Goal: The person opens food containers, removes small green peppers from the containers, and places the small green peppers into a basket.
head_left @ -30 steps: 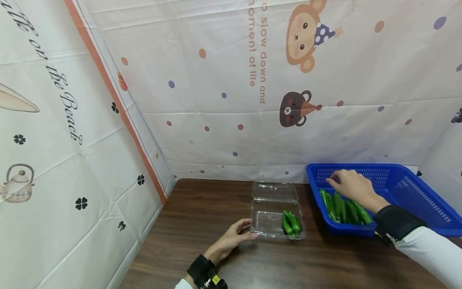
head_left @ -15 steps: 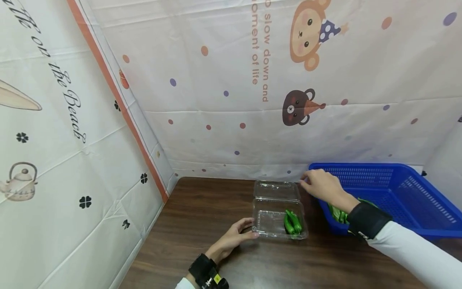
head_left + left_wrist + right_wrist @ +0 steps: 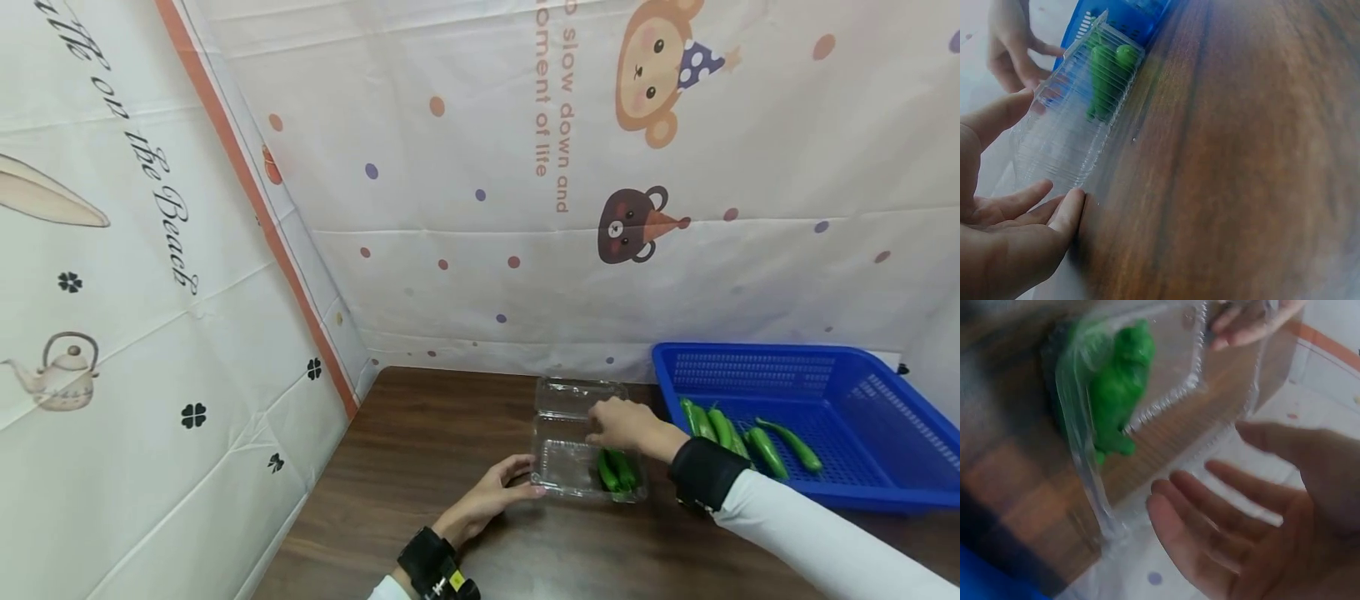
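A clear plastic clamshell container point(image 3: 572, 467) lies with its lid point(image 3: 573, 398) folded back on the table. Green chili peppers point(image 3: 617, 472) sit side by side in its right part. At the container's left front corner, my left hand point(image 3: 487, 496) holds the edge, thumb and fingers spread on either side of it in the left wrist view. My right hand point(image 3: 630, 427) hovers over the container's right side. In the right wrist view its loosely bent fingers point(image 3: 1210, 531) and thumb stand apart with nothing between them; the head view hides its fingertips.
A blue perforated basket point(image 3: 862, 492) stands on the right with several green chili peppers point(image 3: 765, 450) along its left side. Brown wood table point(image 3: 420, 433) extends left and in front of the container. Printed white cloth walls point(image 3: 420, 292) rise behind and to the left.
My right hand has moved left from above the basket to over the container, uncovering the peppers in the basket. My left hand keeps its place at the container's corner. The view shifts slightly.
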Tool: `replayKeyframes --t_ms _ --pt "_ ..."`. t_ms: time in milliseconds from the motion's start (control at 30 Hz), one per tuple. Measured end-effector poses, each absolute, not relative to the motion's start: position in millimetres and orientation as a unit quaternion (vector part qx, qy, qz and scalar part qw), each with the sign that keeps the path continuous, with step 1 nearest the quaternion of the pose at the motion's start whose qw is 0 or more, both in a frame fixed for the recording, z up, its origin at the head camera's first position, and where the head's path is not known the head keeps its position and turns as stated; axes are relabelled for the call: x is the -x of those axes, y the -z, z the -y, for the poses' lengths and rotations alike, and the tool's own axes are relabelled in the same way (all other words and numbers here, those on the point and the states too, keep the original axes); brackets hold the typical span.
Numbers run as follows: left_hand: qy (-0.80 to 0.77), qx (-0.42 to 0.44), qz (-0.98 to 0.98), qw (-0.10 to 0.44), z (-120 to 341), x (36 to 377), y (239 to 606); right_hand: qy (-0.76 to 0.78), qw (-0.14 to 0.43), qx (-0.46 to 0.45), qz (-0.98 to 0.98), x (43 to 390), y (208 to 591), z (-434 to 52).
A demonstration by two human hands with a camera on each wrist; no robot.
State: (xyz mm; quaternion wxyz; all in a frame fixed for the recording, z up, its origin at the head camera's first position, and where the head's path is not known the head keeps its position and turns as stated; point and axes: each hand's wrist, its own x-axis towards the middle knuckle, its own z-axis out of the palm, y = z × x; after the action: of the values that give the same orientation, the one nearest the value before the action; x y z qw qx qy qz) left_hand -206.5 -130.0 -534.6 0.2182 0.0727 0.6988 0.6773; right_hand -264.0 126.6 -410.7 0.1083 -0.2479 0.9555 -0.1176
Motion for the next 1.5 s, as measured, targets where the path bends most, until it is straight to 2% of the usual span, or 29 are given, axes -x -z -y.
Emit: replayKeyframes --t_ms 167,433,767,1133,1333,1500 --pt "-0.681 -0.073 -0.695 0.221 128 206 535 0.101 0.148 0.241 -0.954 260 430 -124" --pt "-0.682 -0.073 -0.693 0.221 126 207 535 0.119 0.152 0.238 -0.952 252 445 -116" --pt "-0.672 -0.073 -0.701 0.226 128 208 536 0.111 0.124 0.266 -0.949 250 458 -106" --pt "-0.674 -0.072 -0.699 0.227 130 209 532 0.167 0.151 0.319 -0.920 252 468 -101" --pt "-0.679 -0.076 -0.693 0.228 131 210 532 0.205 0.133 0.335 -0.910 253 474 -102" --pt "-0.683 -0.077 -0.688 0.232 131 210 533 0.164 0.087 0.369 -0.911 255 482 -100"
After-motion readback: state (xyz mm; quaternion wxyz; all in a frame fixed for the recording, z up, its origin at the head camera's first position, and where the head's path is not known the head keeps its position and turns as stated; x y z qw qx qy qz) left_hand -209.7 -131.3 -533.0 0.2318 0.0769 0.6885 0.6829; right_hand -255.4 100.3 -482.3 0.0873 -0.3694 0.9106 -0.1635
